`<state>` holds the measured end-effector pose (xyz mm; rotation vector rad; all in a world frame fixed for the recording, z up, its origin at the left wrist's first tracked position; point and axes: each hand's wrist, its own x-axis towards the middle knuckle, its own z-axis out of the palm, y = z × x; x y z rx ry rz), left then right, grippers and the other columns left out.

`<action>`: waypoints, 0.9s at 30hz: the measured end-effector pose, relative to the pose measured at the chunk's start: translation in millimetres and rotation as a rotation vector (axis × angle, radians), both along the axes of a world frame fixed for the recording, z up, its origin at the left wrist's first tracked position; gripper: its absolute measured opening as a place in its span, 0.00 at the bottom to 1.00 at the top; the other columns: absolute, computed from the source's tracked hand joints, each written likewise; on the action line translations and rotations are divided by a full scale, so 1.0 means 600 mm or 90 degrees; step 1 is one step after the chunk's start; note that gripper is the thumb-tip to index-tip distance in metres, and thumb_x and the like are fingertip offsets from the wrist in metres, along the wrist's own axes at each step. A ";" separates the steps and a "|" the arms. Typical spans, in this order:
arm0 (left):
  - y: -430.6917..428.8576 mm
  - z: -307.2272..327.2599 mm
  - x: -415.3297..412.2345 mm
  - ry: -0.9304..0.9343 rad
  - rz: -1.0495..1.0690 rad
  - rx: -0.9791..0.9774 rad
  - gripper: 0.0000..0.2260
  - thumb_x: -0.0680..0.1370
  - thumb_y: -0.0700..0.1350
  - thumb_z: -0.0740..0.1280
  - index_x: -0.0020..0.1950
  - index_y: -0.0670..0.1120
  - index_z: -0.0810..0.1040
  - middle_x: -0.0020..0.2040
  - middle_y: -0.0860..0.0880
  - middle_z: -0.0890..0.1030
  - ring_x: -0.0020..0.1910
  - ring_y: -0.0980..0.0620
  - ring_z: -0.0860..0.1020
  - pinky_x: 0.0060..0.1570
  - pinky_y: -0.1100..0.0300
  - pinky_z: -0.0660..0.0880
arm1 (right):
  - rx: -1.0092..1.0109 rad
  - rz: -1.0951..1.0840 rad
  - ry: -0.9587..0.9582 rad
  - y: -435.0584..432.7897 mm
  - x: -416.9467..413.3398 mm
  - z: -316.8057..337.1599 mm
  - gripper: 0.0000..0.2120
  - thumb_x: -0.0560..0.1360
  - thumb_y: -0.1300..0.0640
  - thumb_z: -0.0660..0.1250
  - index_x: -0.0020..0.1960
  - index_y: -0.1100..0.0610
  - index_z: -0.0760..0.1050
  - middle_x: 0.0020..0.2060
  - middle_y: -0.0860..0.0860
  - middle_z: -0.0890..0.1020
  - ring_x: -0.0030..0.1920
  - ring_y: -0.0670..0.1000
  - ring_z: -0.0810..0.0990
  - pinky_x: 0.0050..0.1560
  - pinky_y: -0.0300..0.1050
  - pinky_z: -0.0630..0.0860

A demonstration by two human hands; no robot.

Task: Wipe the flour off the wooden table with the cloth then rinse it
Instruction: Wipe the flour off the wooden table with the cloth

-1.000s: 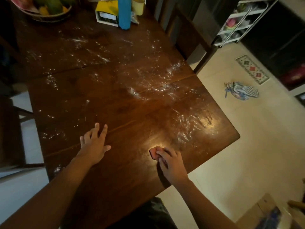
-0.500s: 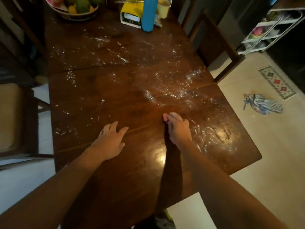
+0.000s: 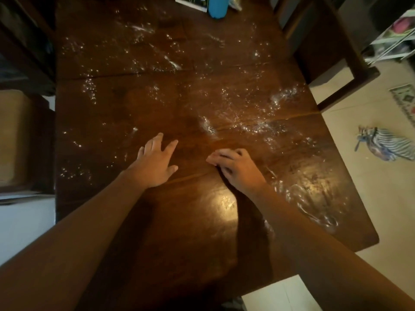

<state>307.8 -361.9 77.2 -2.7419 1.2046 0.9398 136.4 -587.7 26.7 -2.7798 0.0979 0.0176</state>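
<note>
The dark wooden table (image 3: 179, 243) fills the view, and white flour (image 3: 258, 126) is scattered across its middle and far half, with smeared streaks (image 3: 314, 205) near the right front corner. My left hand (image 3: 157, 163) lies flat on the wood, fingers spread. To its right, my right hand (image 3: 237, 170) presses down with its fingers curled over the small cloth, which is almost wholly hidden beneath it. A clump of flour (image 3: 207, 127) lies just beyond my right fingertips.
A blue bottle (image 3: 216, 6) and a box (image 3: 190, 2) stand at the far edge. A wooden chair (image 3: 332, 52) is at the table's right side and a cushioned chair (image 3: 13, 135) at the left. A striped rag (image 3: 386, 147) lies on the floor.
My right hand has slid with the cloth from near the front edge to farther up the table and leftward. The left hand stays flat, and the view has come closer.
</note>
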 end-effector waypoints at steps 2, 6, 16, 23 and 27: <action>-0.002 -0.005 0.005 -0.009 -0.006 0.011 0.36 0.82 0.57 0.61 0.81 0.57 0.40 0.81 0.44 0.39 0.79 0.38 0.43 0.74 0.38 0.54 | 0.017 -0.194 -0.019 -0.028 0.012 -0.003 0.21 0.81 0.60 0.61 0.69 0.42 0.75 0.69 0.42 0.75 0.65 0.52 0.74 0.60 0.43 0.63; -0.011 -0.007 0.006 -0.007 0.009 0.036 0.38 0.82 0.56 0.62 0.80 0.59 0.37 0.81 0.46 0.37 0.79 0.38 0.43 0.74 0.38 0.55 | 0.042 -0.238 -0.051 0.023 0.053 0.009 0.21 0.79 0.63 0.64 0.69 0.47 0.77 0.68 0.48 0.77 0.64 0.49 0.67 0.60 0.46 0.64; -0.015 0.005 0.003 0.032 0.049 0.037 0.38 0.82 0.54 0.62 0.79 0.61 0.37 0.80 0.48 0.36 0.79 0.39 0.42 0.74 0.39 0.55 | 0.055 -0.343 -0.029 -0.010 0.086 0.000 0.20 0.81 0.63 0.62 0.67 0.45 0.78 0.67 0.44 0.77 0.62 0.55 0.74 0.58 0.40 0.60; -0.016 0.007 0.003 0.027 0.038 0.049 0.37 0.82 0.55 0.61 0.79 0.60 0.36 0.80 0.47 0.35 0.79 0.39 0.42 0.75 0.40 0.52 | 0.065 0.069 -0.027 -0.019 0.052 0.023 0.22 0.77 0.66 0.67 0.65 0.45 0.79 0.66 0.43 0.78 0.64 0.46 0.72 0.65 0.45 0.64; -0.011 0.003 0.004 0.017 0.028 0.044 0.37 0.82 0.55 0.61 0.79 0.60 0.36 0.80 0.46 0.35 0.79 0.39 0.42 0.75 0.39 0.50 | 0.036 -0.227 -0.061 -0.044 0.080 0.011 0.19 0.79 0.65 0.64 0.64 0.49 0.80 0.65 0.45 0.79 0.64 0.51 0.77 0.65 0.48 0.65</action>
